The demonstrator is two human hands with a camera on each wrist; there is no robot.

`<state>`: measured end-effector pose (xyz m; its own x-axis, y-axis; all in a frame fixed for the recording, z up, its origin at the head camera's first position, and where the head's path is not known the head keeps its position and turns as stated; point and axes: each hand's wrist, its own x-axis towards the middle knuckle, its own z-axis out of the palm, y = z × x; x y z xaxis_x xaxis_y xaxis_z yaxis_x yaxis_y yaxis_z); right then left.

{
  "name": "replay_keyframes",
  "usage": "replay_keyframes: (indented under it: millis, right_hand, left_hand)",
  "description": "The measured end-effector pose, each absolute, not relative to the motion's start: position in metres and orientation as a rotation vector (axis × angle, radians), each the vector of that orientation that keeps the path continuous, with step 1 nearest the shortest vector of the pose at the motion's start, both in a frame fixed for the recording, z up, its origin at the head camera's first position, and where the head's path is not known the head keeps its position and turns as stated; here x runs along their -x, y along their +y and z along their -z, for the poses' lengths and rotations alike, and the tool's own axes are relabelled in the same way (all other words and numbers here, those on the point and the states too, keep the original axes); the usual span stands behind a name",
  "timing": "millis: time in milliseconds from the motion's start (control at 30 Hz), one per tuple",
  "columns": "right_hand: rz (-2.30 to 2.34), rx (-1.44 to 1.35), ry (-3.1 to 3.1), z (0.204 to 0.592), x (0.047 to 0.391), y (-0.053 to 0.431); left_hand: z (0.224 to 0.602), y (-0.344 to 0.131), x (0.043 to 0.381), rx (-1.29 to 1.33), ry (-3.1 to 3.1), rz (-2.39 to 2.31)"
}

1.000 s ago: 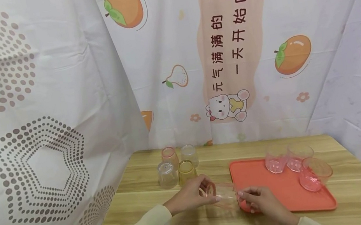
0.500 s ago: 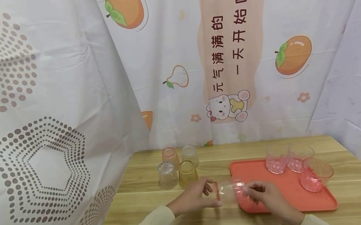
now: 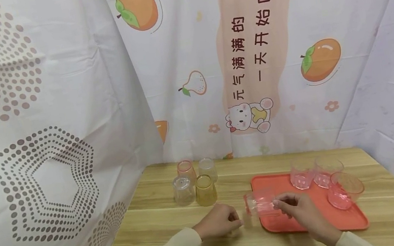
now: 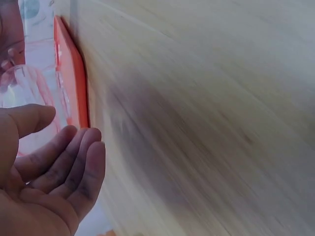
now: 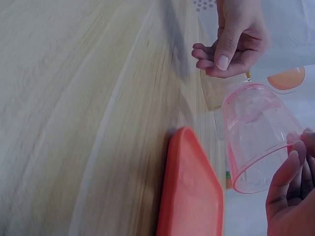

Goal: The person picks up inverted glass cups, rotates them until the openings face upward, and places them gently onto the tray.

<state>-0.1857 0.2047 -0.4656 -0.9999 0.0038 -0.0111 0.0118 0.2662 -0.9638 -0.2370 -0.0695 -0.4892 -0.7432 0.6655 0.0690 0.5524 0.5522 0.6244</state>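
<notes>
A printed cloth backs the wooden surface. The red tray lies toward the right, carrying three pink cups, mouths up, toward its far and right sides. The right hand pinches the held cup; the left hand sits just left of it, apart, fingers loosely curled and gripping nothing. Four cups form a group at far left, including a yellow cup. The held cup lies on its side in the air above the tray's left edge, base pointing left.

The step in hand appears to be transfer of this cup to the tray. The next move likely calls for turning it base down, then lowering it onto bare tray.

The right wrist view shows fingertips at the cup's rim, unclear in the head view; only the head view shows the full tray load.
</notes>
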Motion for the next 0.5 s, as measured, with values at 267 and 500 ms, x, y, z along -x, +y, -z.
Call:
replay_keyframes:
  millis: [267, 500]
  right_hand:
    - [1.788, -0.051, 2.591, 0.462, 0.185, 0.214]
    - [1.706, 0.071, 2.748, 0.46, 0.182, 0.223]
  left_hand:
    - [0.497, -0.049, 0.238, -1.054, 2.701, -0.891]
    - [0.495, -0.037, 0.238, -1.004, 2.695, -0.844]
